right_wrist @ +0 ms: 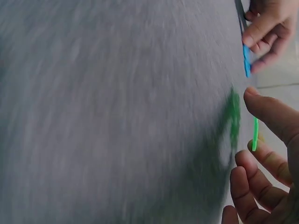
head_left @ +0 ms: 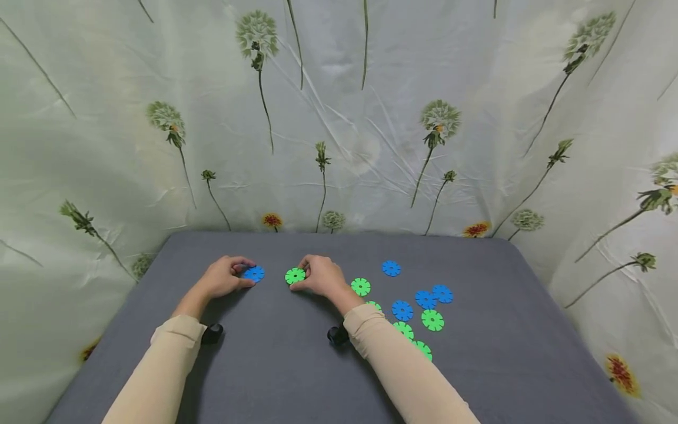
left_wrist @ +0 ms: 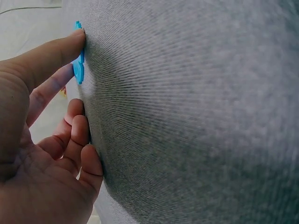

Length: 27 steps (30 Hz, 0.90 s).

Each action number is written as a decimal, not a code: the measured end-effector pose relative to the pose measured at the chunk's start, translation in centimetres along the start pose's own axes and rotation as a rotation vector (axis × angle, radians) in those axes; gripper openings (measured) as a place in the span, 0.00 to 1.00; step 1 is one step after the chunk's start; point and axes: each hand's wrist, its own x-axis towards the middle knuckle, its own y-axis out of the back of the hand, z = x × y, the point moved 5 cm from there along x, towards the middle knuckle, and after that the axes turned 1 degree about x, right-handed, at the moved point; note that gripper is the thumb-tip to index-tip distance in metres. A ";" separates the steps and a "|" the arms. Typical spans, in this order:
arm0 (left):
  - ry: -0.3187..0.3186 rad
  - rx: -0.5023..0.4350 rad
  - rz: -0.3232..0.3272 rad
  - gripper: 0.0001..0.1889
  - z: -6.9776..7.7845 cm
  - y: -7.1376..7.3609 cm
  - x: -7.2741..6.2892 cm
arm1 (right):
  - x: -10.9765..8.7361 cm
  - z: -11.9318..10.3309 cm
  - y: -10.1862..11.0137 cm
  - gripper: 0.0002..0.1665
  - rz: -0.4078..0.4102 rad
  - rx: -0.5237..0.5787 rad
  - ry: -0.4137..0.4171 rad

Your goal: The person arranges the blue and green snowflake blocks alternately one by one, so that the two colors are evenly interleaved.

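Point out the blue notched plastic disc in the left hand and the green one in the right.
Held blue notched plastic disc [head_left: 256, 274]: head view, on its face.
Held green notched plastic disc [head_left: 293, 277]: head view, on its face.

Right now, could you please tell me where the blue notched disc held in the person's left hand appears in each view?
Head: the blue notched disc lies left of centre, below mid-height.
Left wrist: the blue notched disc shows nearly edge-on, at upper left.
Right wrist: the blue notched disc shows nearly edge-on, at upper right.
Shared landmark: the left hand, pinching it in all three.
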 end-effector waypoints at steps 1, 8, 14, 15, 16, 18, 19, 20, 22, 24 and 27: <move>-0.002 -0.003 0.001 0.25 0.1 0.0 0.0 | 0.1 -0.2 -0.2 0.29 0.004 -0.015 -0.008; -0.015 -0.008 0.004 0.24 0.5 -0.3 0.1 | 0.5 -1.5 -1.4 0.30 0.028 -0.087 -0.061; -0.023 -0.005 0.015 0.23 0.6 -0.2 0.2 | 0.8 -2.5 -2.0 0.31 0.040 -0.139 -0.102; -0.025 -0.007 0.018 0.23 0.6 -0.2 0.2 | 0.9 -2.6 -2.1 0.32 0.036 -0.143 -0.105; -0.027 -0.008 0.019 0.23 0.6 -0.2 0.2 | 1.0 -2.6 -2.2 0.33 0.033 -0.144 -0.109; -0.028 -0.014 0.016 0.23 0.6 -0.2 0.3 | 1.2 -2.5 -2.3 0.33 0.024 -0.134 -0.114; -0.028 -0.019 0.014 0.23 0.6 -0.3 0.3 | 1.2 -2.4 -2.4 0.32 0.016 -0.128 -0.119; -0.030 -0.021 0.013 0.24 0.5 -0.3 0.3 | 1.3 -2.3 -2.4 0.31 0.012 -0.119 -0.122; -0.028 -0.025 0.011 0.23 0.5 -0.4 0.3 | 1.4 -2.2 -2.5 0.28 0.004 -0.105 -0.127; -0.023 -0.031 0.014 0.23 0.4 -0.5 0.2 | 1.5 -2.1 -2.7 0.25 -0.005 -0.099 -0.128; -0.018 -0.045 0.015 0.23 0.3 -0.5 0.1 | 1.6 -2.3 -3.0 0.23 -0.003 -0.118 -0.127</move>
